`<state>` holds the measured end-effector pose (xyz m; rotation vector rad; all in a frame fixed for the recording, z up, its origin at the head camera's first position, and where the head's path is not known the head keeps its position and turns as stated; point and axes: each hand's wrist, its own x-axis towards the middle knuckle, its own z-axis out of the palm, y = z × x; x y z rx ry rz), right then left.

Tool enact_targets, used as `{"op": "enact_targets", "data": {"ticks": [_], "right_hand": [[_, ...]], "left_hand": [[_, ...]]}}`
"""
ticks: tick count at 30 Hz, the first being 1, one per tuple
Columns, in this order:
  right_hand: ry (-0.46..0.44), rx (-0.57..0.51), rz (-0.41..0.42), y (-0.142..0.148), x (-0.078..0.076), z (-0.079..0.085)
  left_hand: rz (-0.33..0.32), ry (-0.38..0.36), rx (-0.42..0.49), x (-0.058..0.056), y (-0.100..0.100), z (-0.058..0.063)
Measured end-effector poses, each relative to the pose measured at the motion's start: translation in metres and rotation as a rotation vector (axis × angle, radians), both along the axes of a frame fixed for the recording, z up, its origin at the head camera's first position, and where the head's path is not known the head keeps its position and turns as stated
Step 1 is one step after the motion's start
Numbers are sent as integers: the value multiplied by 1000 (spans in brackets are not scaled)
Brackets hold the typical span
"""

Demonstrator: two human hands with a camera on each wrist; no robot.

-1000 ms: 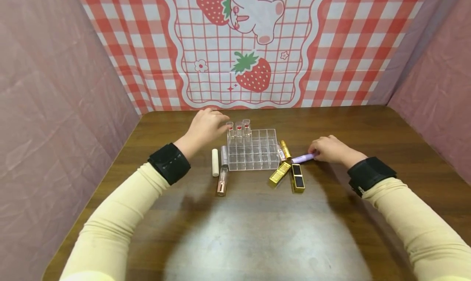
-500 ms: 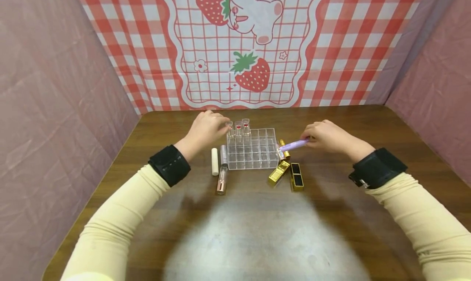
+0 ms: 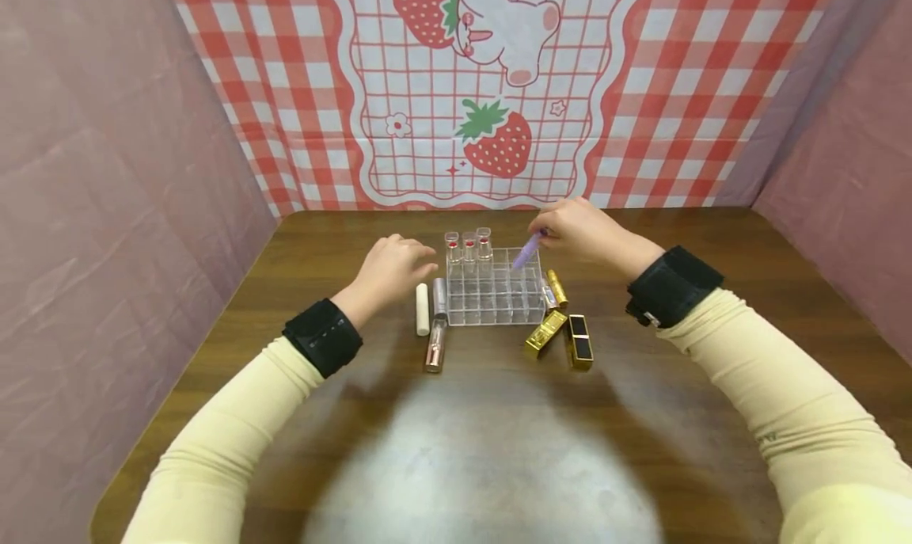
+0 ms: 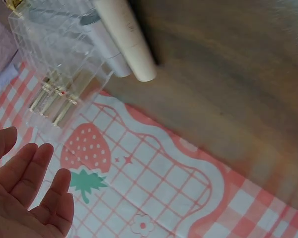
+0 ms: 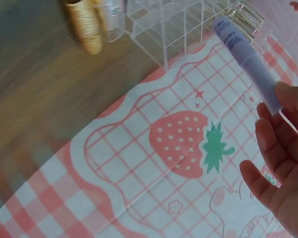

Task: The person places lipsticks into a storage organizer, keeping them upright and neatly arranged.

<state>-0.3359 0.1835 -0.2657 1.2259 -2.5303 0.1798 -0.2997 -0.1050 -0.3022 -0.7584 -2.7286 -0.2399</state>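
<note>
In the head view, my right hand (image 3: 580, 229) pinches one end of a slim purple lipstick tube (image 3: 527, 249), tilted with its lower end over the back right part of a clear organizer (image 3: 495, 323). The right wrist view shows thumb and fingertips on this tube (image 5: 247, 62). Three clear-capped lipsticks (image 3: 469, 248) stand upright in the organizer's back row at the left. My left hand (image 3: 392, 271) hovers beside that back left corner and holds nothing. Its fingers are relaxed and slightly bent in the left wrist view, apart from the lipsticks.
Left of the organizer lie a white tube (image 3: 423, 310), a silver-grey tube (image 3: 439, 298) and a rose-gold lipstick (image 3: 435, 348). At its right lie a gold tube (image 3: 557, 287), a clear-and-pink tube (image 3: 549, 297), a gold lipstick (image 3: 546, 334) and a black-and-gold lipstick (image 3: 580, 343).
My right hand has lifted the purple tube off the table, carried it left to the organizer and tipped it steeper. My left hand has drawn back slightly from the leftmost standing lipstick.
</note>
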Motion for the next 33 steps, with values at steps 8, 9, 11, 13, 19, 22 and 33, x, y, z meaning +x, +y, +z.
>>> {"op": "enact_targets", "data": {"ticks": [8, 9, 11, 13, 19, 22, 33], "right_hand": [[-30, 20, -76, -31, -19, 1], [-25, 28, -75, -33, -21, 0], [-24, 44, -79, -37, -23, 0], [-32, 60, -90, -41, -24, 1], [-82, 110, -139, -52, -30, 2], [-116, 147, -154, -55, -32, -1], [-161, 186, -152, -61, -41, -21]], "left_hand": [[16, -21, -1, 3, -20, -16], [17, -20, 0, 4, -22, -17], [21, -13, -1, 4, -27, -19], [25, -7, 1, 4, -31, -20], [38, -8, 15, 5, -40, -24], [45, -18, 21, 5, -42, -27], [51, -42, 27, 2, -45, -32]]}}
